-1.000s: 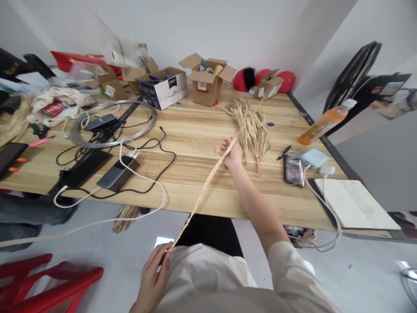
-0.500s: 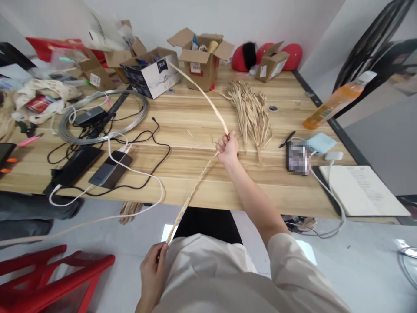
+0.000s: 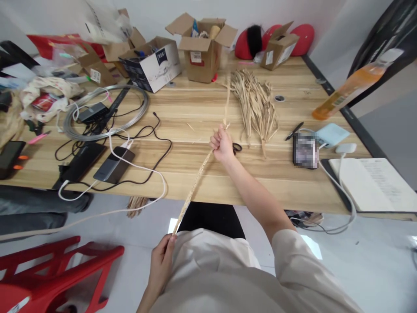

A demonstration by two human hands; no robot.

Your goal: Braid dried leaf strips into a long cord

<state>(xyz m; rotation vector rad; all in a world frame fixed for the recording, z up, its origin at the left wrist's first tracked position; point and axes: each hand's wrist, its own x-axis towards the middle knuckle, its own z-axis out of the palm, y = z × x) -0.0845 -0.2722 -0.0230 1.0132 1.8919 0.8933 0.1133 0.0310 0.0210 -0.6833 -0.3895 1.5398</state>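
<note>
A pale twisted straw cord (image 3: pixel 193 188) runs taut and slanting between my two hands. Low down, before my shirt, my left hand (image 3: pixel 163 254) is closed on its lower end. Over the middle of the table my right hand (image 3: pixel 222 145) grips the upper end in a fist. A loose strip of the same straw-like fibre sticks up beyond that fist, blurred by motion. Just right of my right wrist lie the dark handles of what look like scissors (image 3: pixel 237 148). A bundle of dried leaf strips (image 3: pixel 256 102) rests behind them on the wooden table (image 3: pixel 195 113).
Cardboard boxes (image 3: pixel 198 58) stand along the back. A wire coil (image 3: pixel 143 114), cables and a power bank (image 3: pixel 114 165) lie at left. At right are an orange drink bottle (image 3: pixel 355 87), a pen (image 3: pixel 294 131) and an open notebook (image 3: pixel 378 184). Red stools (image 3: pixel 65 269) stand lower left.
The loose strip above my right fist has swung from leaning left to nearly upright. My left hand has shifted slightly up and right. The view has tilted a little.
</note>
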